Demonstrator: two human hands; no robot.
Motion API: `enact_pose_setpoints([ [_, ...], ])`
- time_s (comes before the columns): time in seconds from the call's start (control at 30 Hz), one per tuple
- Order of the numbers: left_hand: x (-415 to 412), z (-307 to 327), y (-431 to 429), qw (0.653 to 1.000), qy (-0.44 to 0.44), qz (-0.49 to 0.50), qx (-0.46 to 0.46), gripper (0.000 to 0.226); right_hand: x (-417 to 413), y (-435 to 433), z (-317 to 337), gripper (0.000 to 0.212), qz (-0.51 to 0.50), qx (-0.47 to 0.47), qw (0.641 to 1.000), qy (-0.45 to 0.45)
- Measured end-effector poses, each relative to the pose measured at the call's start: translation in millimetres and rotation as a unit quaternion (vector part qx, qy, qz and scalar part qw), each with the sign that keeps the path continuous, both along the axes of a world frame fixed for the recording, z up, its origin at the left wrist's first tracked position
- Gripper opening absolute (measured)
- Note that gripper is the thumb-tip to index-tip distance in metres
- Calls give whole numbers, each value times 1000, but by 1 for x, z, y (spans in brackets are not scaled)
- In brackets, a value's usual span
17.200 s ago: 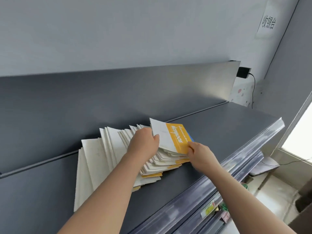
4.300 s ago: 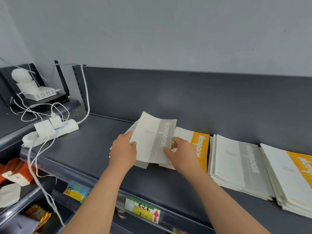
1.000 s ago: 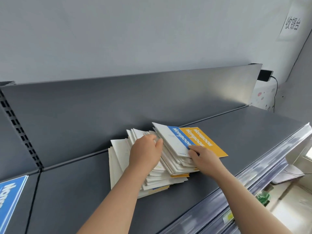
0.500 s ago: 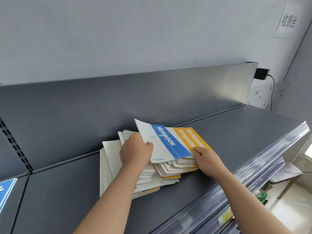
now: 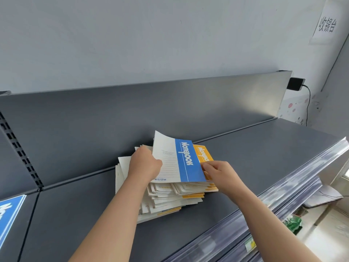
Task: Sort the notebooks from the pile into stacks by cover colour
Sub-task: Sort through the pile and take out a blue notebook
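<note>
We saw a dark grey shelf [image 5: 264, 157] with a clear front rail [image 5: 283, 188]; a fanned pile [image 5: 170, 195] lay on it, and a blue notebook [image 5: 9, 216] at far left.

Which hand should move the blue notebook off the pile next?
Left. The left hand grips the blue notebook, which is lifted off the pile, and another blue cover lies at far left. The right hand sits by the orange notebook.
</note>
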State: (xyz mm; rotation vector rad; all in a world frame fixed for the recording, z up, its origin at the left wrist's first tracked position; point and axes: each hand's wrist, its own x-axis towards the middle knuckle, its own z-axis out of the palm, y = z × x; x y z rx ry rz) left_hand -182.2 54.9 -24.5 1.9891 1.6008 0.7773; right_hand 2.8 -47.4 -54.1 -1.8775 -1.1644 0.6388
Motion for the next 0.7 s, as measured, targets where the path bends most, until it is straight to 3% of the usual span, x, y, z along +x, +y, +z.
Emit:
enact_pose_setpoints([
  [0.07, -2, 1, 0, 1000, -7, 4, -19, 19, 2, 4, -1, 30, -20, 12, 1000, -9],
  [0.17, -1, 1, 0, 999, -22, 9, -35, 16, 4, 8, -3, 13, -37, -44, 997, -48],
  [0.3, -1, 2, -3, 995, -82, 15, -52, 32, 0, 4, -3, 35, -35, -65, 997, -37],
  [0.4, -2, 0, -2, 987, -145, 18, -72, 10, -6, 0, 0, 37, -15, -36, 999, -28],
  [0.43, -3, 2, -3, 985, -157, 17, -76, 19, -10, 0, 1, 35, -7, -26, 999, -29],
  [0.5, -5, 3, -6, 981, -173, 7, -87, 33, -19, -1, 3, 40, 1, -15, 1000, -11],
  [0.7, -26, 5, -14, 982, -169, 16, -85, 24, -37, -4, 5, 47, 25, 23, 999, 22],
])
